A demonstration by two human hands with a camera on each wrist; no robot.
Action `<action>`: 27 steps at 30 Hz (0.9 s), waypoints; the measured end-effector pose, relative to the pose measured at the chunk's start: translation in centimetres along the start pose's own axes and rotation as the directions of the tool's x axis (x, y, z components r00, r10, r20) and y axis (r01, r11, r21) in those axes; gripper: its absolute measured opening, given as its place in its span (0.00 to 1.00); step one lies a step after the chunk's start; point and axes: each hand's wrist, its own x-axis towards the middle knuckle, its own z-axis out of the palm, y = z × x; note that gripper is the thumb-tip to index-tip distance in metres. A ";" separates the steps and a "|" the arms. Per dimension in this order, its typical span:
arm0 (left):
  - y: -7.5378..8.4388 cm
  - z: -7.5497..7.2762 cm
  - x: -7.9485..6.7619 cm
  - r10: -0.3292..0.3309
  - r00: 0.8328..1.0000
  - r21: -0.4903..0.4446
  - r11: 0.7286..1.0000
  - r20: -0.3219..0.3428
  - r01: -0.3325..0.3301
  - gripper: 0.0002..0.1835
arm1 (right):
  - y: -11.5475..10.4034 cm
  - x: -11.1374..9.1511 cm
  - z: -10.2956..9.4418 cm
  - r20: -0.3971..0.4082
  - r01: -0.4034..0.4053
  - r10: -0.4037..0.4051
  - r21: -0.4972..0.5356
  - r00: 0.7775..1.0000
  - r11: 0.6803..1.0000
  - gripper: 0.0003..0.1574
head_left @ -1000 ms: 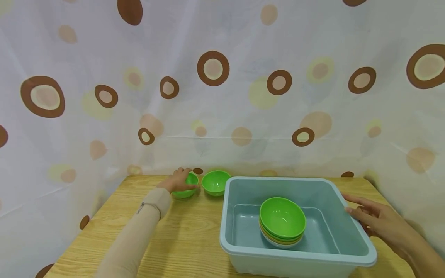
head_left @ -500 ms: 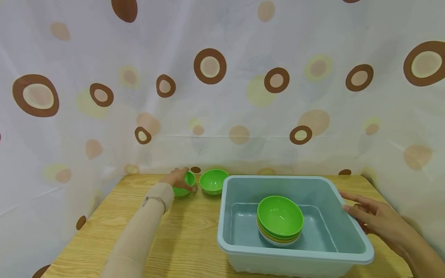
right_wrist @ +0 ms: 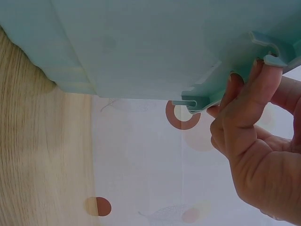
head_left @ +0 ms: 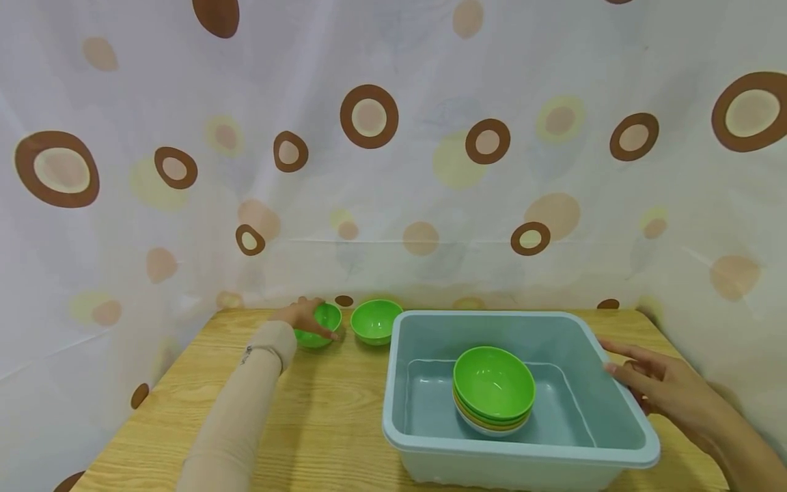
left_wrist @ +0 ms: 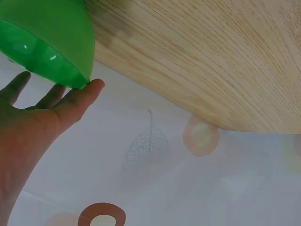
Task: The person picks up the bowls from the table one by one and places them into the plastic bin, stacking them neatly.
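My left hand (head_left: 301,320) reaches over a green bowl (head_left: 327,318) at the back left of the table, holding it by the rim with the thumb on the near side. Part of that bowl is hidden under the hand. In the left wrist view, fingertips (left_wrist: 96,85) meet the rim of the green bowl (left_wrist: 56,28). A second green bowl (head_left: 376,321) stands just to its right. My right hand (head_left: 664,383) grips the right rim of a pale blue plastic tub (head_left: 519,447); in the right wrist view its fingers (right_wrist: 247,101) curl under the edge.
Inside the tub sits a stack of bowls (head_left: 494,383), green on top with yellow and white ones below. The wooden table (head_left: 332,410) ends at the back against a white curtain (head_left: 381,184) printed with brown and yellow spots.
My left hand and its green bowl have shifted slightly left, widening the gap to the second bowl. My right hand keeps its place on the tub. The head view has turned a little.
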 end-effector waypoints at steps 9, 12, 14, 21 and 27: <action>0.2 -0.1 -0.4 -0.017 1.000 0.023 1.000 -0.012 0.017 0.49 | -0.1 0.2 0.2 -0.010 -0.016 0.016 -0.012 1.000 1.000 0.25; 0.4 -0.2 -0.2 -0.035 0.999 0.022 0.999 -0.007 0.035 0.49 | -0.1 0.2 0.1 -0.009 -0.015 0.015 -0.019 1.000 1.000 0.25; 0.6 -0.3 -0.2 -0.049 0.999 0.011 0.999 -0.003 0.049 0.49 | -0.1 0.3 0.0 -0.005 -0.016 0.016 -0.025 1.000 1.000 0.26; 1.2 -0.4 0.1 -0.052 0.999 0.003 0.999 -0.015 0.053 0.48 | 0.2 0.3 0.0 -0.003 -0.012 0.012 -0.027 1.000 1.000 0.25; 1.0 -0.3 0.2 -0.077 0.997 0.018 0.997 -0.023 0.078 0.47 | 0.4 0.5 0.0 -0.003 -0.022 0.022 -0.017 1.000 1.000 0.24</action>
